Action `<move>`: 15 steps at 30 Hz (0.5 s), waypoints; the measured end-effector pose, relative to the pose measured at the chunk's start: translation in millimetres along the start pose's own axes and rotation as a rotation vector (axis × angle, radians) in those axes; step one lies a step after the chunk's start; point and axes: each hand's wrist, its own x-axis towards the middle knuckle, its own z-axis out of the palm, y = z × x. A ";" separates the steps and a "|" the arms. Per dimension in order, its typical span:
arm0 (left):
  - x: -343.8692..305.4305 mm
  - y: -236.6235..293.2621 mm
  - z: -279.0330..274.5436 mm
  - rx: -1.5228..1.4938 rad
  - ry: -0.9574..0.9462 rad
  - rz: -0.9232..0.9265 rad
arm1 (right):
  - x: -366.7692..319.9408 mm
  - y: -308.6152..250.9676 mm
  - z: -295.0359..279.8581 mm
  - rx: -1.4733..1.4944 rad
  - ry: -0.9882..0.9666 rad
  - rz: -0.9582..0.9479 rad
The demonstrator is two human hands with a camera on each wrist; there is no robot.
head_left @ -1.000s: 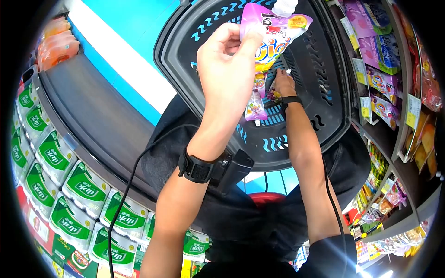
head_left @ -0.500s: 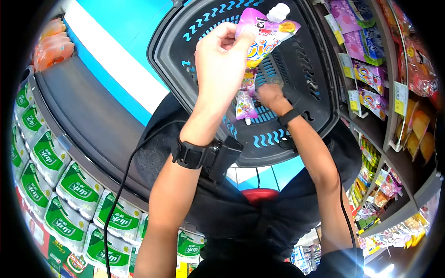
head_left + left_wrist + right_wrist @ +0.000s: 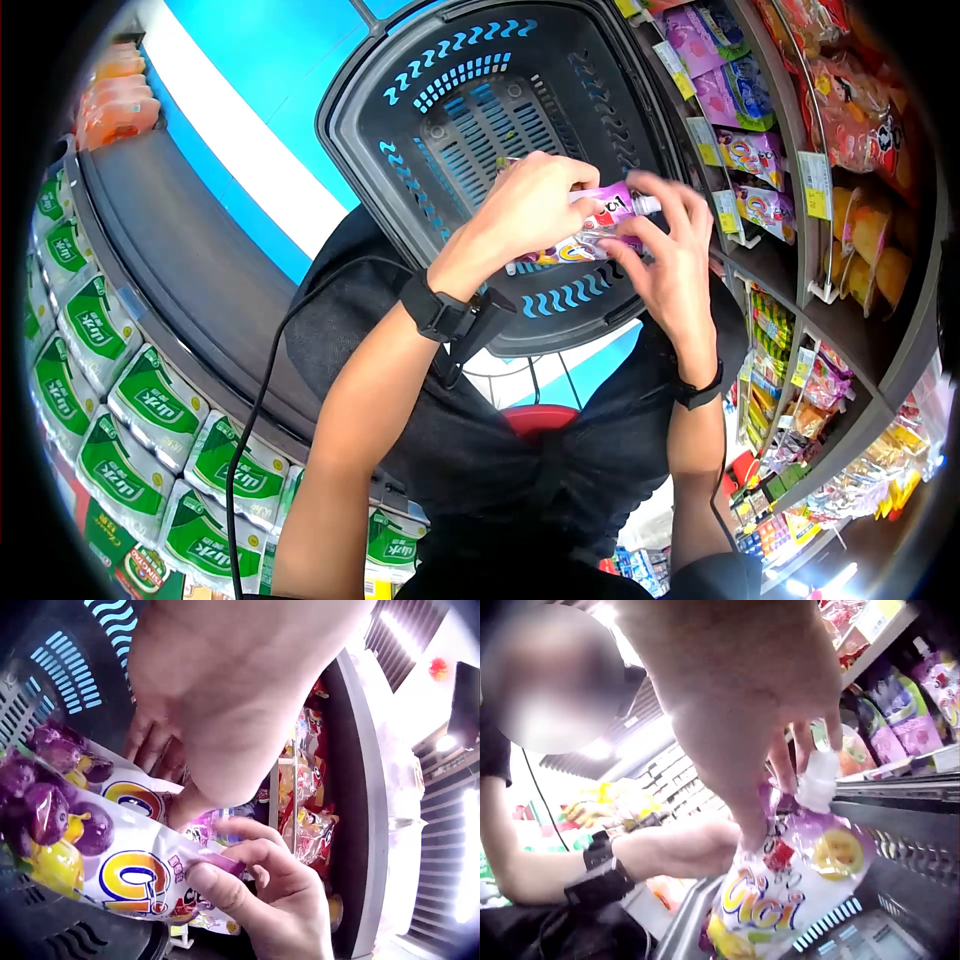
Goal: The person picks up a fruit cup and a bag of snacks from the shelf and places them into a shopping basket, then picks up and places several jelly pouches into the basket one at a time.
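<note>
My left hand grips a purple-and-white Cici jelly pouch over the near side of a black shopping basket. Facing it, my right hand has its fingers around the white-capped end. Two pouches overlap in the left wrist view: the front pouch is pinched at its purple edge by my right thumb and fingers, while my left thumb lies against the rear pouch. Printed grapes cover their lower ends. In the right wrist view the pouch's white cap rises beside my right fingers.
Shelves with hanging purple pouches and price tags stand close on the right. Green-and-white packs line the left below a dark ledge. A red stool seat shows between the knees.
My right hand has come up out of the basket to the pouch end beside my left hand. My left hand has lowered its pouch toward the basket's near side.
</note>
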 end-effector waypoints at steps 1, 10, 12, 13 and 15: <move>-0.3 -1.5 3.6 0.004 0.022 0.065 | -1.3 1.5 0.6 0.027 0.019 0.023; 8.8 -3.8 16.9 0.022 -0.076 0.167 | -11.0 29.7 24.7 0.413 -0.009 0.257; 7.3 -1.5 21.8 0.050 -0.035 0.287 | -10.7 39.0 23.1 0.469 0.016 0.272; 8.2 1.6 20.4 0.081 -0.131 0.286 | -11.1 42.8 23.6 0.490 0.029 0.286; 9.7 1.5 24.4 0.091 -0.077 0.356 | -11.0 45.2 19.1 0.518 0.073 0.277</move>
